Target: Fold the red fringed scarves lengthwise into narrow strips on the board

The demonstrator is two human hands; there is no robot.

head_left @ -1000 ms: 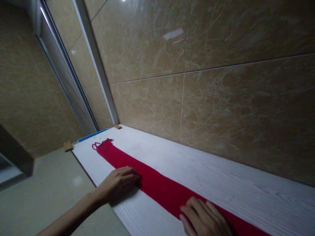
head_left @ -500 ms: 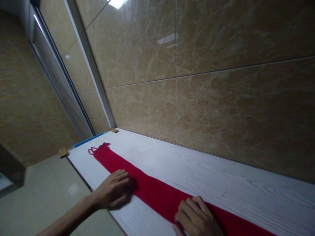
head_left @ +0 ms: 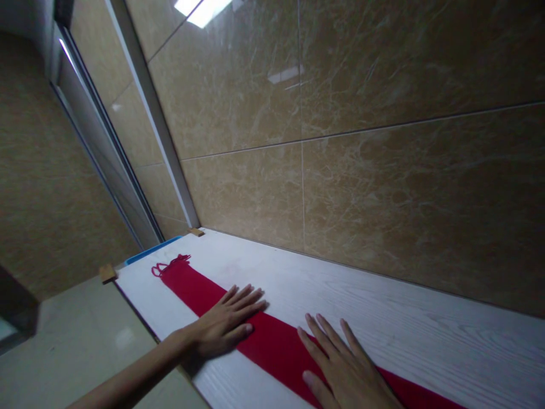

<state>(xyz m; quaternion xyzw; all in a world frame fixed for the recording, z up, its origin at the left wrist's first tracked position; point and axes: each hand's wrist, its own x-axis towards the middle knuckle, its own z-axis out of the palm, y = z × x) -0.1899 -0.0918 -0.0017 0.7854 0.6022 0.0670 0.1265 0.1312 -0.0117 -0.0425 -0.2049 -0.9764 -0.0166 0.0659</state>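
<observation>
A long red knitted scarf lies stretched out along a white wood-grain tabletop, its fringed end near the far left corner. My left hand lies flat on the scarf with fingers stretched out across it. Lower down and to the right, my right hand also rests flat on the scarf, fingers spread and reaching onto the bare tabletop. Neither hand holds anything.
A beige marble-tiled wall runs along the table's far side. A metal door frame stands at the left. A blue strip and small wooden blocks sit at the table's far end. Grey floor lies left of the table.
Both hands went from curled at the scarf's near edge to flat and spread across the scarf, sliding toward the wall side. The view shifted slightly.
</observation>
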